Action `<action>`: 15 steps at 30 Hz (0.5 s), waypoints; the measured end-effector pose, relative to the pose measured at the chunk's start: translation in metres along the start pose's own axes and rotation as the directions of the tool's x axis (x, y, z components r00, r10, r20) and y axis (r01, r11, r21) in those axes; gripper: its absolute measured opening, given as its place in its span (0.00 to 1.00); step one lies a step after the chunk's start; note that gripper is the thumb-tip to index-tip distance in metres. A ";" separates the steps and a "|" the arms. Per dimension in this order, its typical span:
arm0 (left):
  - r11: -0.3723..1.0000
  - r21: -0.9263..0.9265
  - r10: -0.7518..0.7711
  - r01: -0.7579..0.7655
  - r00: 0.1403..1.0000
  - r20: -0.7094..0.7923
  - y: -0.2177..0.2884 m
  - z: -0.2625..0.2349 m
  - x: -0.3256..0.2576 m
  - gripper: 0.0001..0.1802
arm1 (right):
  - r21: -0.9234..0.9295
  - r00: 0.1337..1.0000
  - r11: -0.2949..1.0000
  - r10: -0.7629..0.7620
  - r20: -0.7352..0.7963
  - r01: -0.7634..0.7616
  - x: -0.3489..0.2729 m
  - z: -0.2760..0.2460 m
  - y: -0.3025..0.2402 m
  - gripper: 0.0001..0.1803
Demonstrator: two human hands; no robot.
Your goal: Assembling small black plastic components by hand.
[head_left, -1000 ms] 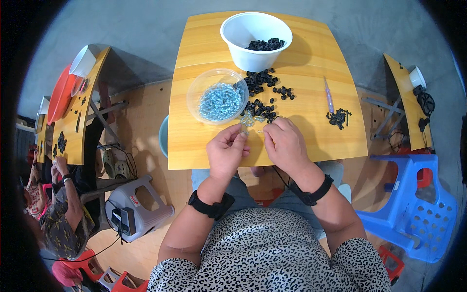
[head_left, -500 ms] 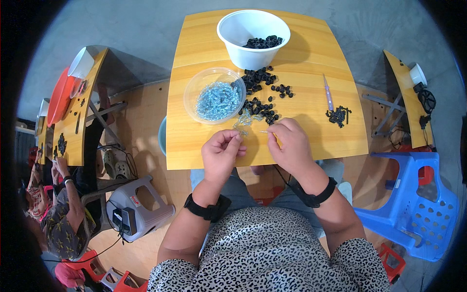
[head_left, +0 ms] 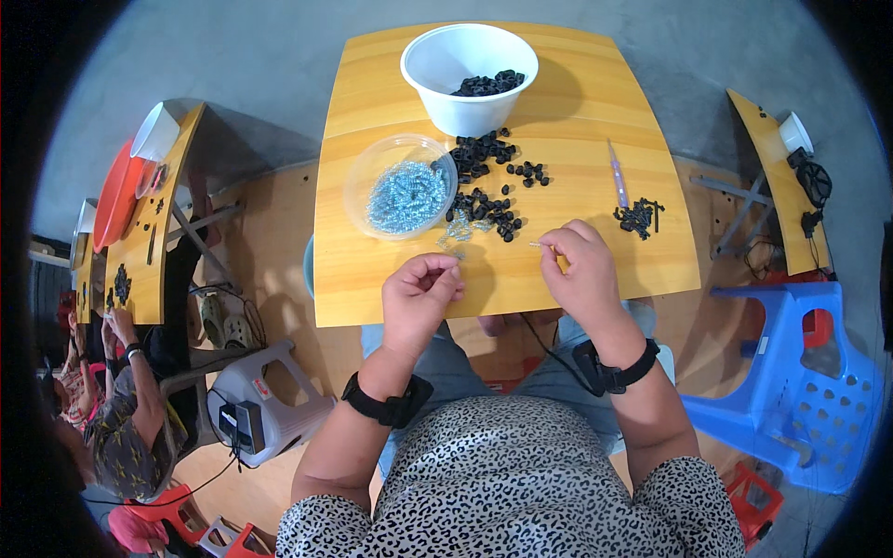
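Close to the table's front edge, my left hand (head_left: 423,296) is closed, thumb against curled fingers; what they hold, if anything, is hidden. My right hand (head_left: 581,268), farther right, pinches a small metal spring (head_left: 537,245) whose thin end pokes out leftward. Beyond the left hand stands a clear round tub (head_left: 357,206) full of shiny bluish-silver springs (head_left: 407,197). A few loose springs (head_left: 456,232) lie beside it. Small black plastic parts (head_left: 498,212) are scattered right of the tub, with more heaped behind them (head_left: 479,153).
A white bowl (head_left: 430,93) with black parts stands at the back of the wooden table (head_left: 595,112). On the right lie a purple-handled screwdriver (head_left: 619,181) and a pile of black pieces (head_left: 638,219). A blue plastic chair (head_left: 791,391) is at right; people work at left.
My right hand has moved right, away from the left hand, with the spring in its fingertips. The left hand stays nearly in place. The view has shifted slightly.
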State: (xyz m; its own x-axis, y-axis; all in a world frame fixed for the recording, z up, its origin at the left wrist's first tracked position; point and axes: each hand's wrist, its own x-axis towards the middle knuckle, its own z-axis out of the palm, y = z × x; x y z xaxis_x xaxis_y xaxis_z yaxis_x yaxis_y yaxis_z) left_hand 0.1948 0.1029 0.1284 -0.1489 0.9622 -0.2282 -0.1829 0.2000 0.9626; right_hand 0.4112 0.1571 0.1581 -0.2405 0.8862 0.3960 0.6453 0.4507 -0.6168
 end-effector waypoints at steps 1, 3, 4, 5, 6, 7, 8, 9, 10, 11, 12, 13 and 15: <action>0.998 0.056 0.009 -0.009 1.000 0.003 0.001 0.002 0.000 0.07 | -0.005 1.000 1.000 0.004 0.005 -0.004 0.000 -0.001 0.001 0.05; 0.975 0.169 0.144 -0.146 0.989 0.024 -0.001 0.011 0.002 0.07 | -0.006 0.999 1.000 0.026 0.021 -0.026 -0.001 -0.002 0.001 0.05; 0.921 0.273 0.273 -0.279 0.960 0.058 0.000 0.018 0.004 0.07 | -0.007 0.998 0.999 0.049 0.039 -0.048 -0.001 -0.002 0.001 0.04; 0.920 0.274 0.275 -0.281 0.960 0.061 0.003 0.024 0.006 0.07 | -0.007 0.998 0.999 0.049 0.036 -0.049 -0.001 -0.003 0.000 0.04; 0.852 0.384 0.362 -0.355 0.931 0.058 0.008 0.031 0.009 0.06 | 0.000 0.998 0.999 0.046 0.037 -0.046 -0.001 -0.003 0.000 0.04; 0.766 0.488 0.444 -0.418 0.893 0.066 0.012 0.037 0.012 0.05 | 0.007 0.998 0.999 0.044 0.039 -0.044 -0.002 -0.004 0.000 0.04; 0.765 0.489 0.445 -0.419 0.893 0.070 0.013 0.041 0.015 0.05 | 0.007 0.998 0.999 0.046 0.036 -0.046 -0.002 -0.005 0.000 0.04; 0.727 0.523 0.473 -0.445 0.877 0.089 0.013 0.046 0.019 0.05 | 0.021 0.998 0.999 0.048 0.032 -0.048 -0.003 -0.007 0.000 0.04; 0.685 0.556 0.501 -0.470 0.859 0.109 0.013 0.049 0.021 0.05 | 0.034 0.998 0.998 0.050 0.027 -0.051 -0.003 -0.008 0.001 0.04; 0.683 0.557 0.501 -0.473 0.858 0.113 0.013 0.052 0.022 0.05 | 0.034 0.998 0.998 0.051 0.023 -0.052 -0.004 -0.010 0.003 0.04; 0.682 0.584 0.468 -0.440 0.876 0.113 0.013 0.055 0.023 0.06 | 0.025 0.999 0.998 0.049 0.018 -0.050 -0.005 -0.012 0.006 0.03; 0.680 0.609 0.434 -0.409 0.893 0.115 0.012 0.057 0.024 0.06 | 0.013 0.999 0.999 0.049 0.012 -0.049 -0.005 -0.013 0.009 0.03; 0.707 0.568 0.427 -0.421 0.895 0.132 0.007 0.058 0.024 0.06 | 0.013 0.998 0.998 0.068 0.013 -0.068 -0.006 -0.017 0.012 0.03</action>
State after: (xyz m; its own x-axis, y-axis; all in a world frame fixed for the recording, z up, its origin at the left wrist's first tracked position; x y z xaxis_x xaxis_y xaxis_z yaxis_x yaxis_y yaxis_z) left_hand 0.2468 0.1383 0.1383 -0.0833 0.9706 0.2257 0.4855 -0.1583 0.8598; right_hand 0.4327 0.1557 0.1599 -0.2052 0.9163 0.3440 0.6511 0.3902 -0.6510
